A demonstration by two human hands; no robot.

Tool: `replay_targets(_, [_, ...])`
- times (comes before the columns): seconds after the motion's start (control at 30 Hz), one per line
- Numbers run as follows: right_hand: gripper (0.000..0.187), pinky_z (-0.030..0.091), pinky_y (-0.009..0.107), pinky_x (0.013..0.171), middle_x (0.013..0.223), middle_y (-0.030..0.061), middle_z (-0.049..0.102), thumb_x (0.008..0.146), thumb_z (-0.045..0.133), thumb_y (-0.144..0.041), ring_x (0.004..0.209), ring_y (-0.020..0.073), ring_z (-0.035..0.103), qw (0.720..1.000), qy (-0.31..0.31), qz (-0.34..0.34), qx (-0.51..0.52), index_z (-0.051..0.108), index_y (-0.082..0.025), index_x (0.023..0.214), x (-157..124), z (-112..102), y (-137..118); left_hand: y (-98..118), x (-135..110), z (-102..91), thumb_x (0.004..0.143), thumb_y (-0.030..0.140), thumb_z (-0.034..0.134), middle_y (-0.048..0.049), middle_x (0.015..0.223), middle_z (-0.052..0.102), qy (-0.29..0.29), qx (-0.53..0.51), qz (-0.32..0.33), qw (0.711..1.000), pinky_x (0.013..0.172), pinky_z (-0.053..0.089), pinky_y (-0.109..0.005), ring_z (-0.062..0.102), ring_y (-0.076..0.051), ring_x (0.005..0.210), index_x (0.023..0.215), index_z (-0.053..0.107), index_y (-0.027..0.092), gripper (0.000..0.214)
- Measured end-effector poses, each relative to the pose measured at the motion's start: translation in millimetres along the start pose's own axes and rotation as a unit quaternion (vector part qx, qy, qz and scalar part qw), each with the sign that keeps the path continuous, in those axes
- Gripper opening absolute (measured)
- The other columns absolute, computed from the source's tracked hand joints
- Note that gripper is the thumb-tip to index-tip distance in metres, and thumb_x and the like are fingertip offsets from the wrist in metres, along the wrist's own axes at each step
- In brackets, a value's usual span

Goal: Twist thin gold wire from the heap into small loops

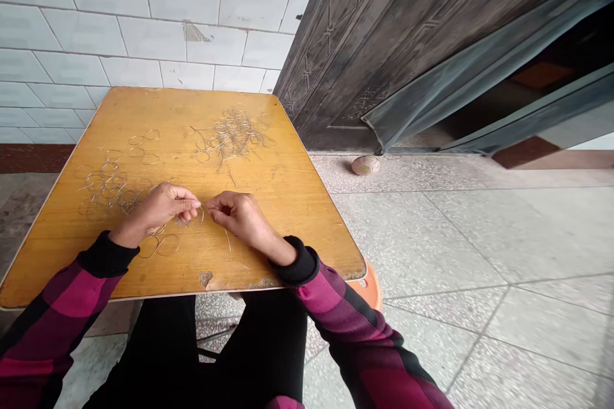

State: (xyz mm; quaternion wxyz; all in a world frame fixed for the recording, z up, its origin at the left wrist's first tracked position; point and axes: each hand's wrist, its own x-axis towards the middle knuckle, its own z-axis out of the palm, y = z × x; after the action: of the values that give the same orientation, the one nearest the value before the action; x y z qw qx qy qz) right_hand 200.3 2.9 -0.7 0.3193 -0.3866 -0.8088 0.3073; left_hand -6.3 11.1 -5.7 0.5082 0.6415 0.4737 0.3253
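Note:
My left hand (163, 208) and my right hand (240, 216) meet over the near middle of a yellow wooden table (288, 204). Both pinch the ends of one thin wire piece (203, 211) held between them, fingers closed. A cluster of bent wire loops (108, 188) lies on the table just left of my left hand. Two more loops (160, 246) rest under my left wrist. A tangled pile of wires (233, 135) sits farther back, near the table's far right part.
A white tiled wall (144, 13) stands behind the table and a dark carved door (407, 45) to the right. A small ball (365, 165) lies on the stone floor by the door. An orange stool edge (369, 287) shows under the table's near right corner.

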Motion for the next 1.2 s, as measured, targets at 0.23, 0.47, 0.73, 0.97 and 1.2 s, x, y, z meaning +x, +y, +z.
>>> replay_targets(0.23, [0.026, 0.038, 0.023, 0.062, 0.073, 0.0004, 0.061, 0.082, 0.054, -0.007, 0.063, 0.0090, 0.050, 0.999, 0.007, -0.032, -0.013, 0.074, -0.017, 0.095, -1, 4, 2, 12, -4, 7.5, 0.076, 0.032, 0.064, -0.0032, 0.054, 0.064, 0.041, -0.011, 0.001, 0.999, 0.049, 0.045, -0.022, 0.055, -0.010, 0.048, 0.059, 0.066, 0.014, 0.024])
replay_targets(0.47, [0.026, 0.040, 0.023, 0.064, 0.072, 0.0008, 0.061, 0.084, 0.053, -0.010, 0.065, 0.0098, 0.053, 0.999, 0.011, -0.044, -0.002, 0.074, -0.017, 0.096, -1, 7, 4, 8, -5, 11.7, 0.078, 0.032, 0.062, -0.0012, 0.053, 0.062, 0.078, 0.004, 0.027, 0.997, 0.051, 0.044, -0.022, 0.055, -0.010, 0.049, 0.060, 0.065, 0.015, 0.025])
replay_targets(0.73, [0.023, 0.042, 0.023, 0.063, 0.072, 0.0018, 0.063, 0.082, 0.054, -0.008, 0.064, 0.0099, 0.056, 0.997, 0.036, -0.063, 0.011, 0.075, -0.016, 0.089, -2, 10, 6, 11, -5, 20.0, 0.076, 0.030, 0.063, 0.0002, 0.050, 0.060, 0.125, 0.007, 0.045, 0.991, 0.051, 0.043, -0.023, 0.053, -0.010, 0.047, 0.059, 0.063, 0.015, 0.023])
replay_targets(0.97, [0.021, 0.041, 0.023, 0.063, 0.072, 0.0014, 0.062, 0.082, 0.054, -0.009, 0.064, 0.0101, 0.055, 0.998, 0.041, -0.054, 0.003, 0.073, -0.016, 0.087, -2, 12, 6, 10, -4, 25.3, 0.074, 0.029, 0.064, 0.0004, 0.050, 0.059, 0.149, -0.042, 0.041, 0.987, 0.050, 0.042, -0.024, 0.052, -0.010, 0.045, 0.057, 0.061, 0.015, 0.022])
replay_targets(1.2, [0.016, 0.040, 0.024, 0.061, 0.066, 0.0002, 0.058, 0.082, 0.056, -0.012, 0.061, 0.0103, 0.050, 0.998, 0.067, -0.022, 0.007, 0.071, -0.016, 0.081, -3, 18, 3, 13, -2, 23.6, 0.071, 0.031, 0.066, -0.0005, 0.052, 0.059, 0.167, -0.105, 0.027, 0.980, 0.049, 0.042, -0.024, 0.052, -0.009, 0.046, 0.056, 0.061, 0.015, 0.022])
